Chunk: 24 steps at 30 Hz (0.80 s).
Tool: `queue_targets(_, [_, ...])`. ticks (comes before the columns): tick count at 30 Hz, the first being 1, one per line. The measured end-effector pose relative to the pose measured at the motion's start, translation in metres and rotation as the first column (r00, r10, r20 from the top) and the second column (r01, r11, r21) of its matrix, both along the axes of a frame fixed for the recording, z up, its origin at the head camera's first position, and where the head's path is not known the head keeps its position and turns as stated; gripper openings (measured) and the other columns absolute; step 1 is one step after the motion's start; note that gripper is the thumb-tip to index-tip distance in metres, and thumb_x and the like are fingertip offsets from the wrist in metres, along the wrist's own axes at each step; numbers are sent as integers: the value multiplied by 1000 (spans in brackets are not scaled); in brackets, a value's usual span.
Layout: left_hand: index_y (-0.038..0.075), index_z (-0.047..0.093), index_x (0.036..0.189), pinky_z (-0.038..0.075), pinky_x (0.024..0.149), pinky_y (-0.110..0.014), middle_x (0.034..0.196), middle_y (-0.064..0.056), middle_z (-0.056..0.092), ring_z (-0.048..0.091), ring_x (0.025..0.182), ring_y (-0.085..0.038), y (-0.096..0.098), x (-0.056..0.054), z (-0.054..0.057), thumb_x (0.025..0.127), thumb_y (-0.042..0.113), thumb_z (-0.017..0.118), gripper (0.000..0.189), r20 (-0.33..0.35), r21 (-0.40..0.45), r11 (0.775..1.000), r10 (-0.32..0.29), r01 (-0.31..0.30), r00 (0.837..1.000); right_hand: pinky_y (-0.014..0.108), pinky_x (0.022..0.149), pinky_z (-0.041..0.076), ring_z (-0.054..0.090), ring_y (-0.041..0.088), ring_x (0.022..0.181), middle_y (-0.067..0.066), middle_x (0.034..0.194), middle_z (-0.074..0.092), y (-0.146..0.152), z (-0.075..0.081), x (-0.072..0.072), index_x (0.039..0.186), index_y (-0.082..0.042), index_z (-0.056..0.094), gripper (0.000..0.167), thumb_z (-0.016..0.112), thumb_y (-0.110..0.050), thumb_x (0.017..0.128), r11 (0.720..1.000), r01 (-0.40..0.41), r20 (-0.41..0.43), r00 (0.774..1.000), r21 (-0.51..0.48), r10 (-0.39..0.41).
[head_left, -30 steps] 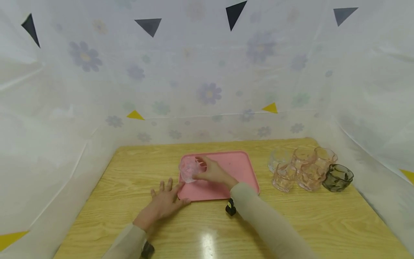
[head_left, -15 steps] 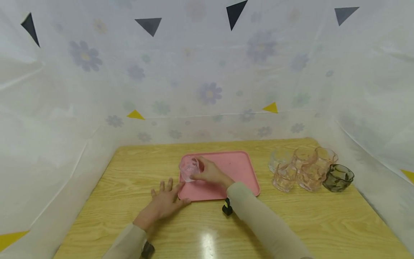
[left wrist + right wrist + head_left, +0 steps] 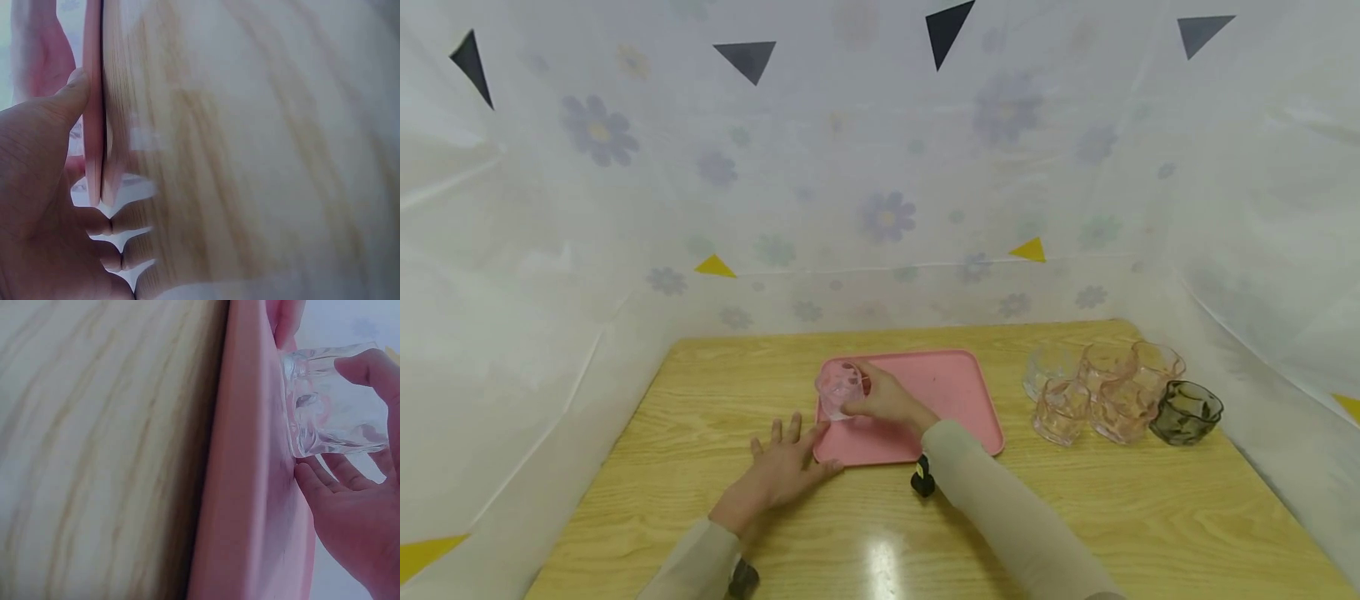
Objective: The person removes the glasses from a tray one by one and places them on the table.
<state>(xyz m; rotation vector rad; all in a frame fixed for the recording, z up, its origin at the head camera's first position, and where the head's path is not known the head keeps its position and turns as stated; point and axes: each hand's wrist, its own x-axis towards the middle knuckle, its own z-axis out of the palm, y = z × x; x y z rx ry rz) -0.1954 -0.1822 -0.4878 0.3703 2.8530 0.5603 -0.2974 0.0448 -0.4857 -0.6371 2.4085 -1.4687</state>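
A clear glass cup (image 3: 835, 393) stands on the left end of a pink tray (image 3: 951, 408). My right hand (image 3: 887, 397) holds the cup from its right side. The right wrist view shows the thumb on one side of the glass (image 3: 322, 406) and the fingers partly behind it, near the tray floor. At the tray's front left corner, my left hand (image 3: 784, 471) lies with fingers spread on the table. Its thumb (image 3: 76, 87) touches the tray's edge in the left wrist view.
On the right of the wooden table (image 3: 715, 400) several wavy glass cups stand close together: a clear one (image 3: 1047, 371), pinkish ones such as the front cup (image 3: 1060, 412), and a dark grey one (image 3: 1183, 414). White patterned sheeting (image 3: 880, 167) encloses the table's back and sides.
My right hand has settled closer round the glass cup, and its wrist has shifted slightly left. The cup has turned or moved a little. My left hand has stayed in place.
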Motion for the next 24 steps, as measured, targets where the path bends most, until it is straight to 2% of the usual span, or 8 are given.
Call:
queue_targets(3, [24, 37, 165, 5, 111, -91, 171, -32, 19, 12, 153, -66, 0, 0, 0, 99, 73, 52, 83, 0, -1, 1000, -1, 1, 1000, 51, 108, 53, 62, 29, 128, 15, 150, 59, 0, 0, 0, 165, -18, 37, 87, 83, -26, 91, 1000, 0, 10, 1000, -10, 0])
queue_targets(7, [24, 36, 166, 6, 111, -91, 171, -32, 19, 12, 153, -66, 1, -1, 0, 100, 71, 52, 83, -6, -6, 1000, -4, 4, 1000, 50, 107, 54, 62, 29, 129, 15, 150, 59, -1, -2, -1, 164, -17, 38, 86, 82, -27, 91, 1000, 0, -8, 1000, -11, 0])
queue_targets(10, [22, 38, 165, 5, 110, -92, 170, -34, 21, 13, 152, -68, 0, -1, -1, 100, 70, 54, 82, -28, 14, 1000, -7, 8, 1000, 50, 106, 54, 62, 31, 131, 15, 152, 57, -2, -3, 0, 163, -15, 39, 82, 80, -26, 93, 999, -7, -22, 1000, -33, 6])
queue_targets(12, [23, 40, 164, 5, 106, -94, 168, -37, 22, 14, 150, -71, -1, -3, -7, 98, 73, 53, 84, -60, 33, 999, -15, 17, 998, 52, 109, 53, 60, 32, 134, 15, 156, 54, -3, -4, 1, 162, -13, 39, 79, 79, -24, 95, 999, -10, -30, 1000, -53, 8])
queue_targets(14, [24, 42, 163, 5, 105, -95, 167, -38, 24, 15, 148, -73, -2, -2, -8, 97, 76, 52, 85, -74, 55, 998, -17, 21, 997, 54, 113, 50, 56, 33, 139, 13, 161, 49, -3, -4, 3, 162, -12, 39, 78, 78, -23, 96, 997, -9, -29, 1000, -76, 7])
queue_targets(17, [27, 42, 163, 5, 103, -96, 166, -39, 24, 14, 147, -75, -3, -4, -14, 95, 80, 50, 87, -89, 58, 998, -23, 28, 996, 57, 117, 46, 51, 34, 145, 10, 163, 47, -2, -3, 6, 161, -11, 41, 77, 79, -24, 95, 996, 9, -32, 999, -85, -12])
queue_targets(19, [26, 42, 163, 4, 105, -95, 167, -38, 24, 13, 149, -73, -3, -3, -10, 95, 80, 51, 87, -70, 65, 998, -18, 22, 997, 57, 117, 45, 49, 33, 147, 8, 163, 48, 0, 1, 9, 160, -13, 42, 78, 81, -25, 94, 996, 33, -20, 999, -79, -35])
queue_targets(24, [24, 42, 163, 3, 107, -94, 169, -36, 21, 12, 151, -70, -3, -4, -15, 95, 82, 47, 90, -64, 69, 998, -11, 16, 998, 56, 114, 48, 53, 33, 142, 6, 158, 53, 10, 12, 16, 159, -18, 45, 79, 84, -27, 91, 992, 105, -5, 994, -68, -105])
